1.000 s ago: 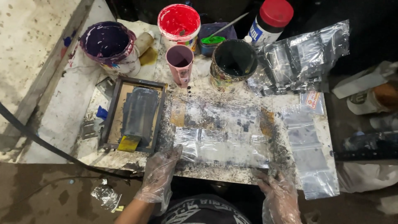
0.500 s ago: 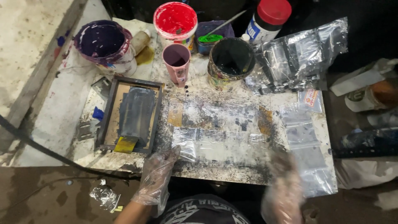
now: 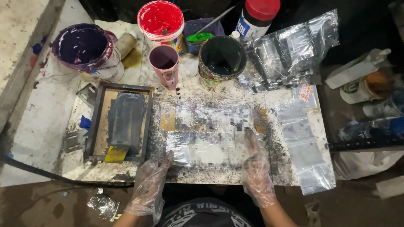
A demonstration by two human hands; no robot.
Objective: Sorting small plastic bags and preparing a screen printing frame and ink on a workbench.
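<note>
Clear plastic bag (image 3: pixel 210 149) is lying flat in the middle of the ink-spattered desk (image 3: pixel 50 126), and both gloved hands are on it. Only one view to go on, the head camera looking straight down.

Left hand (image 3: pixel 149 187), in a loose see-through glove, sits at about 7 o'clock from the bag, fingers spread open and the tips touching the bag's lower left corner. Not gripping anything, just pressing flat. Right hand (image 3: pixel 256 172), same kind of glove, is at roughly 4 o'clock from the bag's middle, open too, fingers stretched out along the bag's right edge.

At 9 o'clock from the bag there's a small printing screen frame (image 3: pixel 120 122) with dark grey ink on the mesh and a yellow-edged squeegee (image 3: pixel 115 153) resting at its bottom end. Up at 12 o'clock is a row of pots: a purple ink tub (image 3: pixel 86 48) far left, a red ink tub (image 3: pixel 160 20), a pink mug (image 3: pixel 165 63) in front of that, and a black ink can (image 3: pixel 221 59). A red-lidded bottle (image 3: pixel 257 17) stands behind the can.

At 2 o'clock a messy heap of more clear bags (image 3: pixel 294 50), and at 3 to 4 o'clock a flat stack of bags (image 3: pixel 305 151) running down the desk's right edge.
</note>
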